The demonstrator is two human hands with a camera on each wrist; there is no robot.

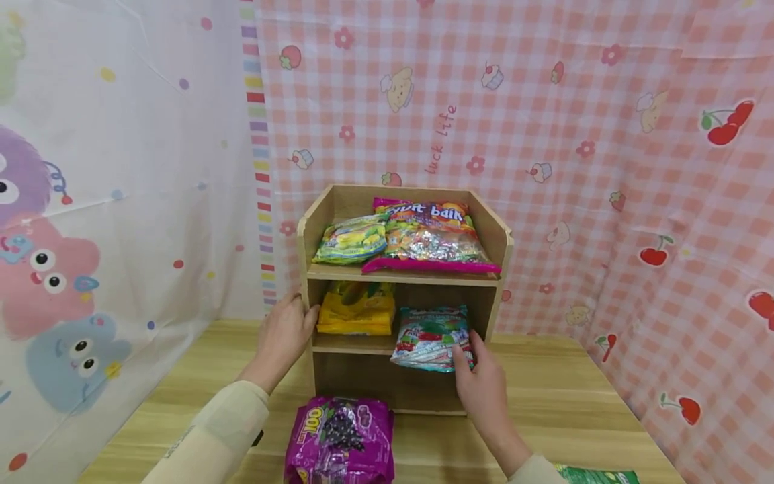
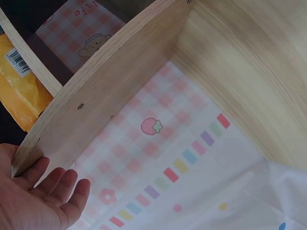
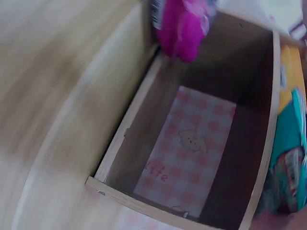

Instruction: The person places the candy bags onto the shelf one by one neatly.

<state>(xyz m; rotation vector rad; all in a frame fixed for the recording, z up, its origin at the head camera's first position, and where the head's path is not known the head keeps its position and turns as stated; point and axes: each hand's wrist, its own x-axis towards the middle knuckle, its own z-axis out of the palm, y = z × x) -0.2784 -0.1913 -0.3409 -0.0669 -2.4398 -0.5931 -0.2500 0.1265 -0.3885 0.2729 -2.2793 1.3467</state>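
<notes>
A small wooden shelf [image 1: 402, 277] with three levels stands on the table. My left hand [image 1: 282, 339] grips its left side panel [image 2: 96, 91], thumb at the front edge and fingers along the outer face. On the right of the middle level, my right hand [image 1: 484, 386] holds a teal candy bag [image 1: 431, 336] by its right edge, thumb in front. The bag slants forward over the board's front edge. Beside it on that level lies a yellow candy bag [image 1: 357, 309]. At the right wrist view's edge, the teal bag [image 3: 288, 153] shows only in part.
The top level carries a green-yellow candy bag [image 1: 353, 240] and a larger pink-edged candy bag [image 1: 432, 235]. On the table [image 1: 538, 383], a purple grape candy bag [image 1: 341, 440] stands before the shelf, and a green bag [image 1: 595, 476] lies at the lower right. Patterned cloth [image 1: 423, 101] hangs behind.
</notes>
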